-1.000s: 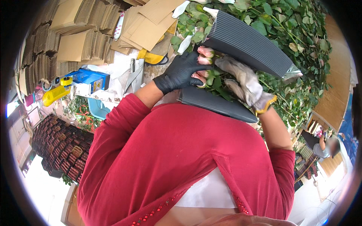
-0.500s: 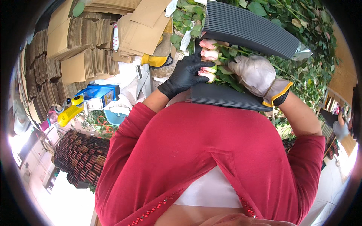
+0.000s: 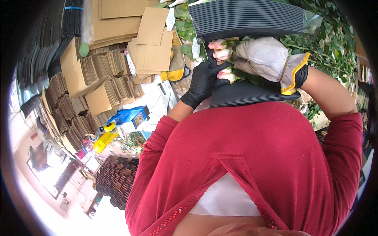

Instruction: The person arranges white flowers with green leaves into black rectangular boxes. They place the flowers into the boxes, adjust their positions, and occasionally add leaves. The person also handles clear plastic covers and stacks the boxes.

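Pale pink roses lie with their heads to the left in a ribbed black wrapping sheet, two upper rose heads [image 3: 220, 54] above a lower rose head [image 3: 226, 77]. My left hand [image 3: 202, 83], in a black glove, has its thumb and forefinger on either side of the lower bloom. Over the green stems, just right of the blooms, my right hand [image 3: 263, 59] wears a greyish-white glove with a yellow-edged cuff. Its fingers curl down round the stems and their tips are hidden. The sheet's lower flap [image 3: 252, 95] lies against my body; its upper ribbed part [image 3: 248, 19] arches beyond the roses.
Stacks of brown cardboard pieces [image 3: 104, 65] fill the left side. Near them are a blue tape dispenser [image 3: 132, 117], a yellow bottle [image 3: 105, 141] and a yellow-trimmed glove [image 3: 173, 74]. Leafy stems [image 3: 330, 51] heap up at the right. Black slatted stacks [image 3: 116, 179] stand lower left.
The whole view has shifted, bringing more of the left side into sight. My right hand has slid left along the stems, closer to the rose heads. My left hand keeps its place at the blooms.
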### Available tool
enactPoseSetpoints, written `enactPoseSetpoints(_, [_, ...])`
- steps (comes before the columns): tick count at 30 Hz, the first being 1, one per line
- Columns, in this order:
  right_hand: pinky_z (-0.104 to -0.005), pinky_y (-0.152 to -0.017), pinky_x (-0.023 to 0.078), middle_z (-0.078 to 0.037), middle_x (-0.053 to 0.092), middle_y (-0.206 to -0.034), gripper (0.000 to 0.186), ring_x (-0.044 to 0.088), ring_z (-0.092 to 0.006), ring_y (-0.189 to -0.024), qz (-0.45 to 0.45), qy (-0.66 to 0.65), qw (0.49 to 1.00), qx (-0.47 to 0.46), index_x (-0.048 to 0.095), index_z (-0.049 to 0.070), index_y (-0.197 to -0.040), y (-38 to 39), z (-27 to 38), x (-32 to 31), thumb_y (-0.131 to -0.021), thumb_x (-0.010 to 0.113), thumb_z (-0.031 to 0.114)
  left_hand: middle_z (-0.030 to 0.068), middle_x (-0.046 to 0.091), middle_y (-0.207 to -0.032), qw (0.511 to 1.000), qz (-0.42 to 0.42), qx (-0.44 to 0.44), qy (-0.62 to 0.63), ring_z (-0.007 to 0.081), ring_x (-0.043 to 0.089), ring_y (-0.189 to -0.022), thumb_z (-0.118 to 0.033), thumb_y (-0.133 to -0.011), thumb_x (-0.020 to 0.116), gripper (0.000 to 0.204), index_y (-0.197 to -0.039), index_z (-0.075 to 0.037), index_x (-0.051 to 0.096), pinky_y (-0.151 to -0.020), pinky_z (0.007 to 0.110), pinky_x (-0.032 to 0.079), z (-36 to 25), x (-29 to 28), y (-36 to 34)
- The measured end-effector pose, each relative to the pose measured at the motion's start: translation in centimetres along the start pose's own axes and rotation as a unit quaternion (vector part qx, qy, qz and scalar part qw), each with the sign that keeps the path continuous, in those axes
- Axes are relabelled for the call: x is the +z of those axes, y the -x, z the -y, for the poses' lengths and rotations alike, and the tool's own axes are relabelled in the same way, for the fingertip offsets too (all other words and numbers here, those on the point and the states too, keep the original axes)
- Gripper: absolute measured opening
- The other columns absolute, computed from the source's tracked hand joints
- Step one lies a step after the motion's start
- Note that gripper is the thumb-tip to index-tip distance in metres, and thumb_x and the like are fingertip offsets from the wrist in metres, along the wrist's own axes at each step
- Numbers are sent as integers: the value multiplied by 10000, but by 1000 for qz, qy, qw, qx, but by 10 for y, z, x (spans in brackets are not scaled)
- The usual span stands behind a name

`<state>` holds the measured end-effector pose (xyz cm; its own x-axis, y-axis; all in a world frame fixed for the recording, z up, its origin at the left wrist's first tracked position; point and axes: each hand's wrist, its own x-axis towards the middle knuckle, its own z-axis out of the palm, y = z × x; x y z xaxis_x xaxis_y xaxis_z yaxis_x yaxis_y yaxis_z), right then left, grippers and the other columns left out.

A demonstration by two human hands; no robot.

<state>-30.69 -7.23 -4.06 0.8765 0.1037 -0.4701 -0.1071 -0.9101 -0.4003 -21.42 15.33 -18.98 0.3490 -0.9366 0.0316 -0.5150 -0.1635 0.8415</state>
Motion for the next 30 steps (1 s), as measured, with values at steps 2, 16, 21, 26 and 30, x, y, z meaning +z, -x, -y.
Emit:
enactPoseSetpoints(2, [-487, -716, 556, -194, 682, -852, 206, 686, -402, -817, -122, 75, 990, -11, 662, 40, -927, -2, -13, 26, -915, 659, 245, 120, 650, -1184, 993, 56, 2, -100, 299, 631, -1049, -319, -730, 874, 551, -1250, -199, 740, -911, 431, 498, -13, -13, -6])
enactPoseSetpoints(16, [-415, -918, 552, -165, 736, -1108, 429, 698, -375, -1018, -143, -75, 977, 136, 729, 81, -1153, -26, -5, 32, -986, 558, 438, 143, 684, -1247, 987, -1, 129, -98, 347, 637, -1152, -155, -744, 829, 430, -1167, -103, 771, -1001, 448, 489, 6, -6, -27])
enactPoseSetpoints(21, [-436, -880, 544, -149, 741, -1132, 465, 708, -359, -1035, -231, -49, 971, 26, 748, 133, -1182, -47, -31, 74, -986, 548, 504, 179, 660, -1177, 969, 25, 143, -199, 361, 619, -1097, -318, -756, 818, 483, -1153, -55, 739, -925, 459, 490, -9, -20, -36])
enactPoseSetpoints(26, [-474, -785, 577, -159, 757, -1007, 297, 734, -368, -895, -120, 1, 987, 108, 781, 118, -1048, -41, -19, 56, -933, 584, 309, 225, 562, -1409, 968, 76, 143, -192, 409, 588, -1159, -367, -640, 888, 578, -1139, -103, 766, -996, 503, 478, 7, -30, -45])
enactPoseSetpoints(30, [-475, -751, 574, -143, 731, -941, 342, 711, -402, -858, -89, -23, 995, 34, 701, 94, -1164, 30, -23, 12, -853, 619, 213, 239, 614, -1337, 988, 50, 123, -77, 411, 586, -1235, -199, -741, 831, 452, -1181, -112, 770, -1065, 488, 463, 13, -26, -53])
